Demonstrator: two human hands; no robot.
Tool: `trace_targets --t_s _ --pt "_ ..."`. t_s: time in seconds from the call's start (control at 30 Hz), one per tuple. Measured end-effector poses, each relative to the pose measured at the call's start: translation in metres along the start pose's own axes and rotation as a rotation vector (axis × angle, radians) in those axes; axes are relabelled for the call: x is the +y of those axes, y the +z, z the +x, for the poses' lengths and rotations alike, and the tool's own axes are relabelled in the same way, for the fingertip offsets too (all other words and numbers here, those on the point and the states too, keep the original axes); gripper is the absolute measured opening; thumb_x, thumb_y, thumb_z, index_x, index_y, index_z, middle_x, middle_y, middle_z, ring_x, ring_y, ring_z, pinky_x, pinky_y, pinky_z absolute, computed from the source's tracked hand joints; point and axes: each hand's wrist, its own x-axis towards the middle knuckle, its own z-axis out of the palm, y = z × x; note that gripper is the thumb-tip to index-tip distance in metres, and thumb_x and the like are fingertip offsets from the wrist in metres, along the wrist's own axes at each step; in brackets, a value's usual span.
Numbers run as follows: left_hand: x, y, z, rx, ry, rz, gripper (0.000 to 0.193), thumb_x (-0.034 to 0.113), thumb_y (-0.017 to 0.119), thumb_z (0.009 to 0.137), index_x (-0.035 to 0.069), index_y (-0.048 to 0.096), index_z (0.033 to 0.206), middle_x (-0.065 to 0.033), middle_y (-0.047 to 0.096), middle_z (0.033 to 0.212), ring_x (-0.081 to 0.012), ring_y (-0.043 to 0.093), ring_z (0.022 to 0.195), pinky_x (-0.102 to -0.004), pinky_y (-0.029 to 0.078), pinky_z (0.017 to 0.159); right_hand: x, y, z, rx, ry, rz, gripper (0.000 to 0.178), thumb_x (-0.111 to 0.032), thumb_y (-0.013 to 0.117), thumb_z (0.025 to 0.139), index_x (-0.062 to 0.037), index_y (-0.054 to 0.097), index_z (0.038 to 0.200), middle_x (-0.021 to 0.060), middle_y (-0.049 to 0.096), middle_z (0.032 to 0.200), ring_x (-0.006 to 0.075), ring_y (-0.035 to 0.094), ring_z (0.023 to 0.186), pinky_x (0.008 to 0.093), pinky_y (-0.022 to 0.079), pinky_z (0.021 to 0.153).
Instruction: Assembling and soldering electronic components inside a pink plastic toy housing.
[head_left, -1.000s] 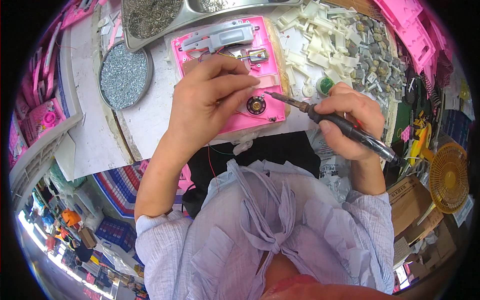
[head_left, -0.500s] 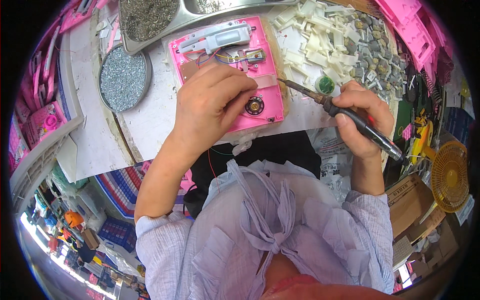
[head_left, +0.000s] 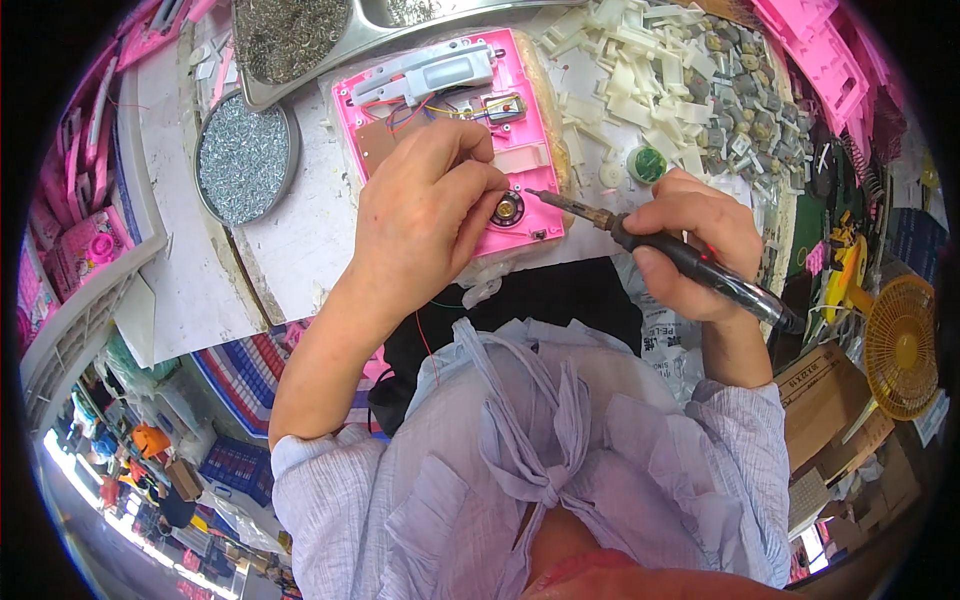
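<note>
White bench, crowded along the far side

From my feed: white bench point(head_left: 312, 235), scuffed, dark seam down its left part. Left: round metal dish point(head_left: 293, 165) full of silvery screws point(head_left: 240, 160). Far edge: metal tray point(head_left: 460, 22), compartments of small metal pieces point(head_left: 290, 40). Middle: yellowish plastic-wrapped pad point(head_left: 556, 140), pink casing point(head_left: 512, 140) lying on it. Right of that I get a loose heap of white plastic parts point(head_left: 640, 85), grey parts point(head_left: 745, 115) piled beside them. Round green-topped pot point(head_left: 648, 163) near the heap's front, small white disc point(head_left: 610, 176) just beside.
</note>
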Motion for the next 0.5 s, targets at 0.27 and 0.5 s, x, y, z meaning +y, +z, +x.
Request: trace_targets --t_s 0.27,0.5 --pt "-0.0006 0.0007 -0.0004 0.002 -0.002 0.003 0.02 -0.003 0.078 0.073 0.002 0.07 0.09 -0.0112 0.063 0.099 -0.0284 0.065 0.09 -0.037 0.053 0.075 -0.0011 0.005 0.007 -0.062 0.015 0.001 0.027 -0.001 0.078 0.068 -0.0056 0.073 0.094 0.0049 0.068 0.074 0.022 0.059 0.062 0.0325 0.047 0.058" --pt "-0.0036 0.002 -0.0007 0.024 0.037 0.029 0.014 0.006 0.076 0.076 0.003 0.068 0.088 -0.0092 0.064 0.104 -0.0282 0.064 0.088 -0.0395 0.052 0.073 0.0003 0.0076 0.0053 -0.039 0.083 -0.008 0.024 -0.003 0.077 0.072 -0.0044 0.073 0.095 0.0033 0.064 0.069 0.0148 0.056 0.056 0.0284 0.042 0.053"
